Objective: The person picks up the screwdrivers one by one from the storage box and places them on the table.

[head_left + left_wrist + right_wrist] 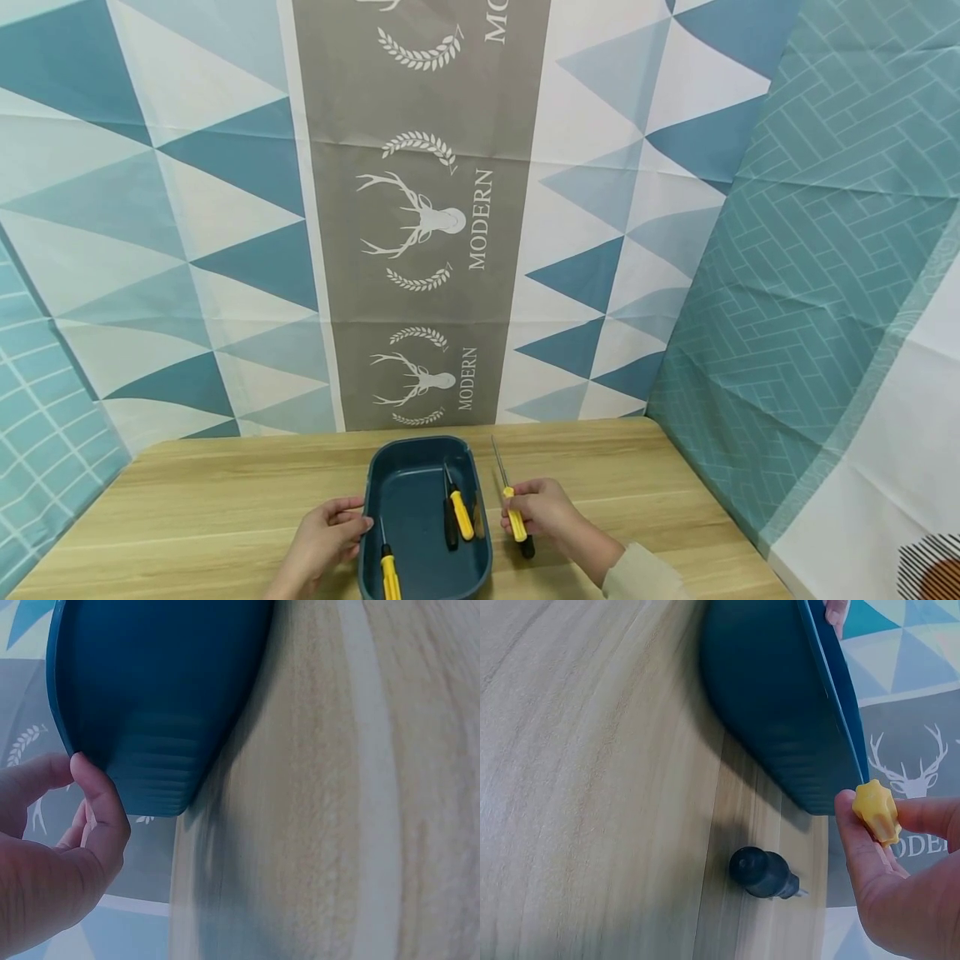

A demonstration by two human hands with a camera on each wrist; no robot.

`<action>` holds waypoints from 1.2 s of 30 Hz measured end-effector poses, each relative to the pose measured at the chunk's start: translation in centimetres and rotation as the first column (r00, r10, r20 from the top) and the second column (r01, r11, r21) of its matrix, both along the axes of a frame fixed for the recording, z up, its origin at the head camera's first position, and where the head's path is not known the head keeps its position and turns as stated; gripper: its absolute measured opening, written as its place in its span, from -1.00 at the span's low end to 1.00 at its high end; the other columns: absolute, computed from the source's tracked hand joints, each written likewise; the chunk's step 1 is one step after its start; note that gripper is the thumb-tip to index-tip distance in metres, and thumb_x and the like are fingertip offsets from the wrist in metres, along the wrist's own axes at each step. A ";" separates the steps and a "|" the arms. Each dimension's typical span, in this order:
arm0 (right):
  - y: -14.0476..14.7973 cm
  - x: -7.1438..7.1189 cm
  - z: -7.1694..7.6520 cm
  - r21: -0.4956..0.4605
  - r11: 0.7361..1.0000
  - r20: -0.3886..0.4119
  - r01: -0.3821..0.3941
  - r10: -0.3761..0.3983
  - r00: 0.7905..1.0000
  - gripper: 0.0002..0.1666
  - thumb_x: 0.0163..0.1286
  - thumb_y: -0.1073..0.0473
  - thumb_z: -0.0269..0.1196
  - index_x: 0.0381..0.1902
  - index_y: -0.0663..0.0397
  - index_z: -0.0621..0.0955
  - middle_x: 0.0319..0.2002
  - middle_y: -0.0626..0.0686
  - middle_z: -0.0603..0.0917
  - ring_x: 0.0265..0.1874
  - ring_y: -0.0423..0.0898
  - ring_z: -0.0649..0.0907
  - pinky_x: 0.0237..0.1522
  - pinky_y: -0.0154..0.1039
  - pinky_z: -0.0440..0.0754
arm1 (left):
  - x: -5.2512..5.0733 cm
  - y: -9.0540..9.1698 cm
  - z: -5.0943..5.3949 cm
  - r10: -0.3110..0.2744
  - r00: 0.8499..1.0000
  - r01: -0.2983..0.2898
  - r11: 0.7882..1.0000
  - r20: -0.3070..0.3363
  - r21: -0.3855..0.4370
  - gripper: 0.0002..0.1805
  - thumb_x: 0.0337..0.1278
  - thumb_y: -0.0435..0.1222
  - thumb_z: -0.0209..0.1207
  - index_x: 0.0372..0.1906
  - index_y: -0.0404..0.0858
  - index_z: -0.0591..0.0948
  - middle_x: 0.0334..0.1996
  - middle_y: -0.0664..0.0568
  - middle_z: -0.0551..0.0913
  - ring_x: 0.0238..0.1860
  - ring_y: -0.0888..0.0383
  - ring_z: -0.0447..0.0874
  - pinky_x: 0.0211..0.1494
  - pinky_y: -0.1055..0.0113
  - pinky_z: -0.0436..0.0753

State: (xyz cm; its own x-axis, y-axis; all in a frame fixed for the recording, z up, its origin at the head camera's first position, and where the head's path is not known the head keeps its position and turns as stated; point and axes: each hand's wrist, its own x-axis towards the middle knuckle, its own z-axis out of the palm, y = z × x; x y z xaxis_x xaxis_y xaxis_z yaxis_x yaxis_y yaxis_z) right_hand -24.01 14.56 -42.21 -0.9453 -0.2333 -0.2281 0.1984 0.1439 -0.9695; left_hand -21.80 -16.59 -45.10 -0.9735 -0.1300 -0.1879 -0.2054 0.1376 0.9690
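A dark blue tray (420, 571) stands on the wooden table. Inside it lie a yellow-handled screwdriver (390, 577) at the near left, plus another yellow-handled one (461, 515) beside a black-handled screwdriver (450, 525) at the right. My left hand (327, 533) pinches the tray's left rim between thumb and fingers. Just right of the tray, my right hand (542, 506) holds a yellow-handled screwdriver (515, 517), its shaft pointing away. In the right wrist view, a black-handled screwdriver (759, 871) lies on the table below that hand, apart from it.
The wooden table (247, 500) spreads to both sides of the tray. A patterned cloth (420, 250) hangs along its back edge, and a teal cloth (810, 250) hangs at the right.
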 end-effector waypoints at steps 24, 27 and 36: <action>1.5 0.0 -0.6 -0.008 1.000 0.002 -0.009 0.009 1.000 -0.48 0.29 0.38 0.11 0.10 0.69 0.27 -0.17 0.42 0.59 -0.43 -0.12 0.69 -0.27 -0.18 0.69 | 0.0 0.0 0.1 0.000 1.000 0.000 1.000 0.016 -0.004 -0.50 0.04 -0.40 0.20 0.12 -0.49 0.40 -0.29 -0.12 0.59 -0.42 0.11 0.55 -0.36 0.26 0.63; 1.6 0.0 -0.7 -0.008 1.000 0.006 -0.006 0.006 1.000 -0.48 0.30 0.38 0.10 0.10 0.69 0.27 -0.16 0.42 0.59 -0.44 -0.12 0.68 -0.27 -0.19 0.69 | 0.1 0.0 0.1 0.002 1.000 -0.002 1.000 0.017 -0.003 -0.50 0.04 -0.41 0.19 0.12 -0.49 0.40 -0.30 -0.12 0.59 -0.42 0.11 0.55 -0.37 0.26 0.63; 1.9 0.0 -0.9 0.016 1.000 0.028 0.021 -0.022 0.999 -0.52 0.30 0.37 0.11 0.08 0.65 0.31 -0.20 0.37 0.61 -0.45 -0.13 0.69 -0.32 -0.24 0.69 | 0.0 -0.1 0.1 0.004 1.000 -0.004 1.000 0.016 -0.004 -0.50 0.03 -0.41 0.20 0.12 -0.49 0.41 -0.30 -0.12 0.58 -0.43 0.11 0.54 -0.37 0.27 0.62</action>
State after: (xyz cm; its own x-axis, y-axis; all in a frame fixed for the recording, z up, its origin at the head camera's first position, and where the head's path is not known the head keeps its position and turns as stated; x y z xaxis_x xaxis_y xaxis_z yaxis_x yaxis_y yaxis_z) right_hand -24.03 16.44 -43.08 -0.9432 -0.2091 -0.2583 0.2289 0.1548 -0.9611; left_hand -21.83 -16.65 -45.03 -0.9699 -0.1344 -0.2028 -0.2213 0.1403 0.9651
